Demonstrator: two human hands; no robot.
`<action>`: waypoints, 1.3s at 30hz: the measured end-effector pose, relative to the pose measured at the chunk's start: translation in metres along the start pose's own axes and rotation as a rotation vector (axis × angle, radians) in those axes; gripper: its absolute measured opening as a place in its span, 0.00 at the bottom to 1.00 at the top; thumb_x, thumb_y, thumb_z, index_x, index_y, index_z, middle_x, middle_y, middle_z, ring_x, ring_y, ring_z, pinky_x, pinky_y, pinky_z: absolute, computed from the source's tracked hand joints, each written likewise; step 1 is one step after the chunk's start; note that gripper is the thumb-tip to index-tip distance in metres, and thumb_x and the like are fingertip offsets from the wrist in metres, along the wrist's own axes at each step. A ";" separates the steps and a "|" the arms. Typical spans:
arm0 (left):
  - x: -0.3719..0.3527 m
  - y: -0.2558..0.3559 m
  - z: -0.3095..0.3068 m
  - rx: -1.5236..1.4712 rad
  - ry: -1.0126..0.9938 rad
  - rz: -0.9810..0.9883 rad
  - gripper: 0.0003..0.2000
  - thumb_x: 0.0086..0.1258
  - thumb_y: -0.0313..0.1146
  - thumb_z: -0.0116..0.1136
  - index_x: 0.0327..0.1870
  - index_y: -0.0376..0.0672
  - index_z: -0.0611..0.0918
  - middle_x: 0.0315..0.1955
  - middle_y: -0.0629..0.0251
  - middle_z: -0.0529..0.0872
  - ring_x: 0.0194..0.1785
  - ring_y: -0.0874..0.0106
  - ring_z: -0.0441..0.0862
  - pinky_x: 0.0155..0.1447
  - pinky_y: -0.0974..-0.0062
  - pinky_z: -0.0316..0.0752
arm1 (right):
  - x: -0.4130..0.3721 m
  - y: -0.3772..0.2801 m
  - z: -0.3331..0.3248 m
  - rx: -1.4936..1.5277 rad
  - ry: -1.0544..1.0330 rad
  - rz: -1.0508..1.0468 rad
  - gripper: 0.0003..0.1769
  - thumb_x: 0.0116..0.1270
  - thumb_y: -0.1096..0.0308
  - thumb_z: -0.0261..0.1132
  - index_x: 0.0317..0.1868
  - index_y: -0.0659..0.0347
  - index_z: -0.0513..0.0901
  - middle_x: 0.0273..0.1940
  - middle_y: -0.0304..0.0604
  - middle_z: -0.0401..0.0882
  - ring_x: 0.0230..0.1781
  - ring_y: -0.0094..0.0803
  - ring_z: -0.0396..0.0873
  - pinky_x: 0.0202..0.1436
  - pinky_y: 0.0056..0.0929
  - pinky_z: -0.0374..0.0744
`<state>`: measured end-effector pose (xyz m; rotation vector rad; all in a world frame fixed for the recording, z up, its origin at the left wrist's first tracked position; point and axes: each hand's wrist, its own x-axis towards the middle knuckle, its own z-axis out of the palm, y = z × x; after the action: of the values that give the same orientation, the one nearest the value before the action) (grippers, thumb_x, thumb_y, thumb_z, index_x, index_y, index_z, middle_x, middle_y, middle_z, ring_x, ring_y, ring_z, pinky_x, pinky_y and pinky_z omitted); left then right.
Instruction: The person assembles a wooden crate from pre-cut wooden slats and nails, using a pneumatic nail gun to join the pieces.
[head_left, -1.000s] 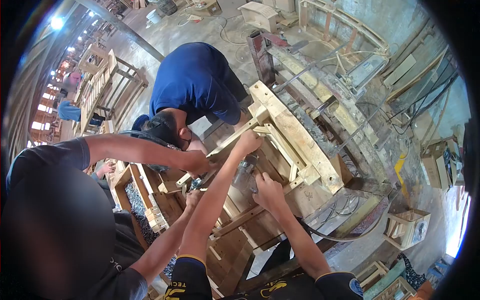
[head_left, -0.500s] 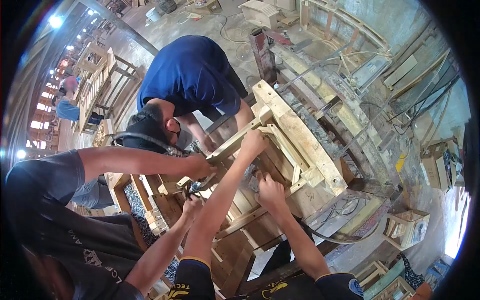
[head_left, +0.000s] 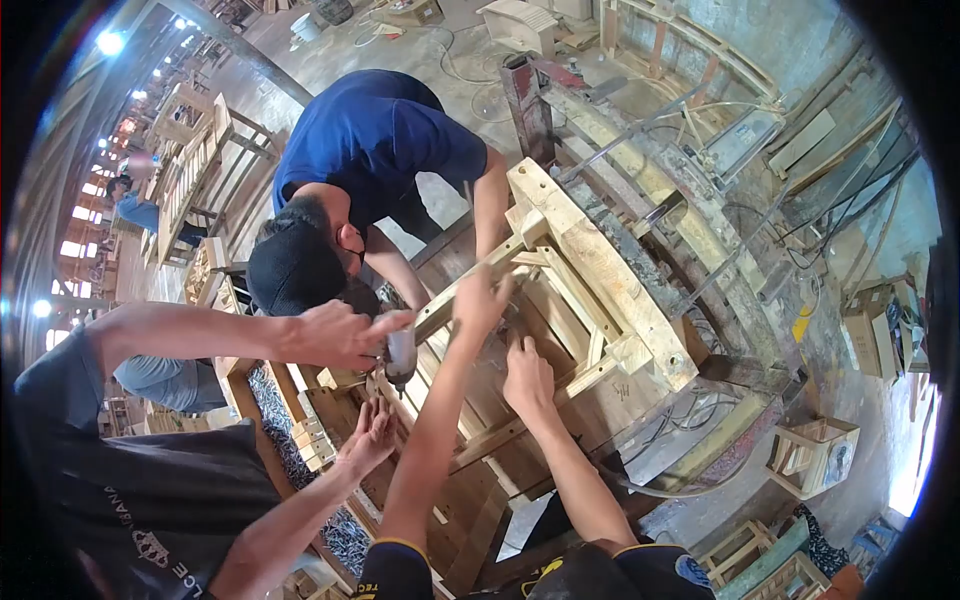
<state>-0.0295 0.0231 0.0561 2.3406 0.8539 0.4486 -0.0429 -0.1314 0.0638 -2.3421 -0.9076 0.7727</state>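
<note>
At the middle of the rusty metal worktop (head_left: pixel 700 260) a pale wooden chair frame (head_left: pixel 610 300) is laid on its side, and both of the person's hands are set on it. The left hand (head_left: pixel 480 298) is stretched forward and its grip is wrapped on a long pale wooden rail (head_left: pixel 500 262) that slants across the frame's near side. The right hand (head_left: pixel 527 378) is laid just below it on a flat inner slat (head_left: pixel 560 300), fingers pointing forward; whether its grip is closed on the wood cannot be told.

Beside the rail's lower end, a grey power tool (head_left: pixel 400 355) is held nose down by the hand (head_left: pixel 335 335) of a co-worker in a dark grey shirt, whose other hand (head_left: pixel 368 440) is spread on the wood nearby. A second co-worker in a blue shirt (head_left: pixel 380 140) is bent over the far side.

The step appears to be one of bracing. It is judged best done if the rail is pressed firmly into its joint, weight is put straight down through the right palm, and all fingers are kept well clear of the tool's nose. Twisting of the frame should be resisted evenly by both hands.
</note>
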 end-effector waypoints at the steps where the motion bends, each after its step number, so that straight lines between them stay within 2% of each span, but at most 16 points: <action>1: -0.014 -0.009 -0.009 0.008 0.042 -0.071 0.14 0.63 0.36 0.60 0.43 0.35 0.81 0.31 0.43 0.84 0.37 0.47 0.83 0.42 0.58 0.77 | -0.001 -0.006 0.000 0.015 0.004 0.013 0.41 0.51 0.72 0.70 0.67 0.63 0.63 0.53 0.62 0.74 0.41 0.57 0.82 0.44 0.47 0.82; 3: -0.042 -0.016 -0.025 -0.068 0.263 0.059 0.14 0.63 0.33 0.60 0.46 0.35 0.79 0.33 0.43 0.84 0.38 0.47 0.83 0.44 0.56 0.76 | 0.001 -0.019 -0.001 0.064 0.050 0.048 0.38 0.51 0.74 0.69 0.64 0.63 0.67 0.51 0.61 0.74 0.43 0.57 0.81 0.45 0.48 0.82; 8: -0.070 -0.039 -0.035 -0.055 0.316 -0.045 0.19 0.61 0.33 0.60 0.53 0.37 0.78 0.40 0.48 0.83 0.45 0.50 0.79 0.51 0.60 0.75 | 0.008 -0.034 0.014 0.082 0.178 0.079 0.40 0.49 0.71 0.71 0.65 0.62 0.65 0.49 0.57 0.74 0.41 0.55 0.82 0.42 0.47 0.82; 11: -0.057 -0.048 -0.024 0.149 0.452 0.257 0.20 0.60 0.33 0.58 0.54 0.39 0.78 0.41 0.52 0.82 0.41 0.52 0.79 0.48 0.60 0.75 | 0.012 -0.035 0.020 0.076 0.155 0.101 0.40 0.50 0.69 0.70 0.65 0.61 0.64 0.50 0.57 0.72 0.43 0.56 0.81 0.44 0.50 0.80; 15: -0.050 -0.059 -0.036 0.170 0.395 0.329 0.26 0.55 0.40 0.61 0.55 0.40 0.78 0.36 0.55 0.80 0.38 0.53 0.75 0.47 0.58 0.70 | 0.019 -0.041 0.022 0.054 0.141 0.166 0.39 0.52 0.66 0.68 0.65 0.58 0.63 0.52 0.56 0.70 0.44 0.58 0.80 0.45 0.53 0.78; 16: -0.047 -0.072 -0.029 0.031 0.420 0.218 0.28 0.54 0.43 0.61 0.57 0.40 0.77 0.35 0.55 0.79 0.39 0.53 0.74 0.48 0.58 0.68 | 0.021 -0.043 0.023 0.041 0.140 0.175 0.38 0.52 0.65 0.68 0.65 0.58 0.63 0.52 0.55 0.70 0.44 0.58 0.80 0.46 0.53 0.78; 19: -0.041 -0.079 -0.032 0.042 0.429 0.213 0.29 0.54 0.44 0.60 0.58 0.40 0.77 0.34 0.54 0.79 0.39 0.52 0.74 0.46 0.58 0.69 | 0.022 -0.046 0.028 0.050 0.142 0.183 0.37 0.52 0.67 0.67 0.64 0.57 0.64 0.53 0.53 0.69 0.44 0.58 0.79 0.45 0.53 0.78; 21: -0.039 -0.077 -0.030 0.061 0.500 0.228 0.22 0.55 0.43 0.59 0.49 0.41 0.82 0.32 0.54 0.78 0.37 0.52 0.75 0.41 0.59 0.70 | 0.021 -0.043 0.033 0.045 0.154 0.153 0.37 0.53 0.67 0.67 0.64 0.56 0.64 0.53 0.53 0.69 0.44 0.58 0.79 0.45 0.53 0.78; 23: -0.042 -0.075 -0.031 0.073 0.471 0.157 0.19 0.57 0.45 0.59 0.43 0.39 0.83 0.31 0.55 0.80 0.37 0.52 0.75 0.43 0.59 0.71 | 0.025 -0.042 0.040 0.059 0.210 0.149 0.36 0.52 0.68 0.67 0.63 0.56 0.66 0.53 0.52 0.71 0.45 0.57 0.79 0.46 0.53 0.78; 24: -0.040 -0.070 -0.028 0.066 0.543 0.155 0.16 0.55 0.44 0.60 0.37 0.40 0.83 0.29 0.57 0.79 0.38 0.54 0.75 0.43 0.60 0.70 | 0.025 -0.041 0.038 0.062 0.221 0.143 0.36 0.52 0.68 0.67 0.63 0.56 0.66 0.53 0.52 0.71 0.46 0.57 0.79 0.46 0.52 0.78; 31: -0.039 -0.067 -0.027 0.246 0.597 0.141 0.12 0.54 0.42 0.61 0.32 0.44 0.80 0.28 0.60 0.76 0.36 0.58 0.72 0.40 0.62 0.67 | 0.023 -0.047 0.031 0.046 0.216 0.189 0.35 0.51 0.67 0.67 0.61 0.58 0.67 0.49 0.57 0.74 0.47 0.59 0.78 0.49 0.54 0.77; 32: -0.041 -0.058 -0.026 0.218 0.605 0.024 0.08 0.57 0.35 0.60 0.34 0.42 0.81 0.31 0.58 0.79 0.40 0.56 0.74 0.45 0.61 0.68 | 0.021 -0.046 0.032 0.048 0.211 0.178 0.34 0.50 0.67 0.66 0.60 0.58 0.68 0.49 0.58 0.75 0.48 0.59 0.77 0.49 0.54 0.76; 35: -0.046 -0.043 0.002 -0.201 0.799 -0.222 0.08 0.59 0.28 0.56 0.39 0.38 0.82 0.34 0.57 0.82 0.44 0.55 0.76 0.51 0.58 0.70 | 0.008 -0.040 0.010 0.020 0.116 0.091 0.36 0.48 0.70 0.72 0.60 0.59 0.68 0.47 0.59 0.76 0.48 0.60 0.77 0.49 0.54 0.76; 36: -0.051 -0.035 0.006 -0.462 0.664 -0.414 0.11 0.61 0.24 0.52 0.43 0.36 0.82 0.37 0.53 0.83 0.44 0.55 0.78 0.52 0.61 0.72 | -0.005 -0.030 0.006 0.011 0.098 0.049 0.38 0.47 0.71 0.73 0.61 0.60 0.68 0.47 0.59 0.76 0.48 0.60 0.77 0.49 0.53 0.76; 37: -0.056 -0.030 0.011 -0.530 0.672 -0.456 0.11 0.62 0.24 0.51 0.44 0.35 0.82 0.31 0.59 0.82 0.33 0.66 0.79 0.41 0.70 0.73 | -0.015 -0.019 0.003 0.004 0.075 0.017 0.40 0.45 0.72 0.75 0.61 0.62 0.68 0.46 0.59 0.76 0.48 0.59 0.77 0.49 0.52 0.76; 39: -0.065 -0.016 -0.012 -1.160 0.570 -0.733 0.12 0.64 0.22 0.48 0.45 0.34 0.83 0.27 0.68 0.79 0.26 0.77 0.72 0.31 0.79 0.68 | -0.043 -0.016 -0.026 -0.088 -0.002 -0.002 0.43 0.47 0.70 0.74 0.65 0.62 0.65 0.49 0.60 0.76 0.47 0.59 0.78 0.49 0.50 0.77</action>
<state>-0.0904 -0.0056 0.0480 0.7683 1.1764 0.9575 -0.0587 -0.1581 0.1064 -2.4162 -0.9628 0.7491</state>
